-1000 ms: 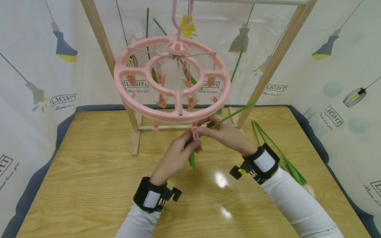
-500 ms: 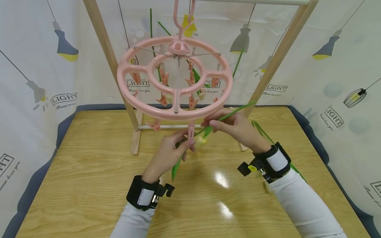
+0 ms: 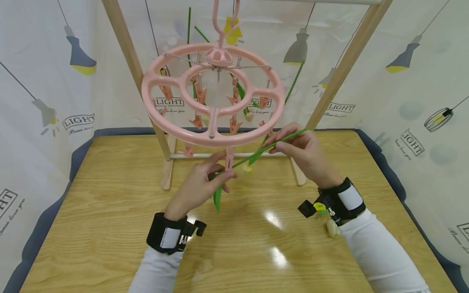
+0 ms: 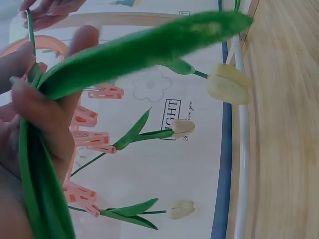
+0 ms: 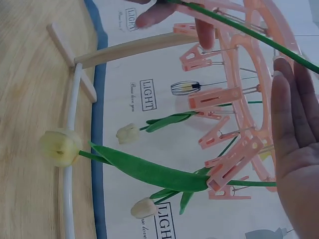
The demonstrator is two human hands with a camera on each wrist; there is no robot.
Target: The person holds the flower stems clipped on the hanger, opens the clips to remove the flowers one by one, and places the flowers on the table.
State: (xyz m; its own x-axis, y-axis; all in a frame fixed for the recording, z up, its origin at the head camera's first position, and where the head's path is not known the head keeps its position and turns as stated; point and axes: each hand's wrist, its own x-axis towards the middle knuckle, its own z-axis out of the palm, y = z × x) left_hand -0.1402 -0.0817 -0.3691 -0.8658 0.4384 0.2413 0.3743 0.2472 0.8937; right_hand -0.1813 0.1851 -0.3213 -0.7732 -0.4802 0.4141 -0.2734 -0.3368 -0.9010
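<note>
My left hand (image 3: pixel 201 181) grips a tulip (image 4: pixel 139 55) by its leafy stem at the lower end of a pink clothespin (image 3: pixel 229 158). In the left wrist view, one broad leaf crosses before the fingers; the flower head is out of sight. The stem slants right and up to my right hand (image 3: pixel 305 152). There it runs across the nearly straight fingers, near the thumb. The clothespin hangs from a pink round drying rack (image 3: pixel 176 132). Other tulips (image 5: pixel 149 169) hang head down from clothespins (image 5: pixel 234 162) in the right wrist view.
A wooden stand (image 3: pixel 331 65) frames the rack, with a white crossbar (image 3: pixel 209 156) low behind my hands. A pale tulip head (image 3: pixel 332 228) lies on the table beside my right sleeve. Printed cloth surrounds the table (image 3: pixel 110 211).
My right hand has moved right and slightly up along the stem, its fingers straightening. My left hand has shifted left with the tulip and the clothespin.
</note>
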